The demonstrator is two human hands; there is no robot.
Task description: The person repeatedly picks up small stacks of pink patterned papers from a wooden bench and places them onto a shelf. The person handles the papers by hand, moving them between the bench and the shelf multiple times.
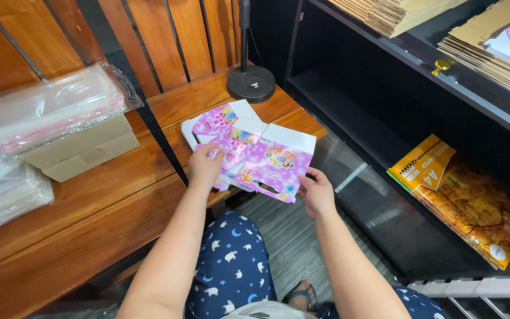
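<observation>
A pink printed carton (261, 159), half folded, sits on the wooden bench (90, 201) edge. The left hand (205, 165) clamps its 9 o'clock side, the right hand (316, 192) pinches its 4 o'clock corner. A black stand base (251, 83) lies at 12 o'clock, plastic-wrapped packs (54, 109) at 9.

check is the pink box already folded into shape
No, the pink box lies as a flat sheet on the bench, with the left hand and right hand at its edges.

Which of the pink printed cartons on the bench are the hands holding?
The front pink carton, tilted up at the bench edge between the left hand and right hand. The other flat carton lies behind it, untouched.
</observation>
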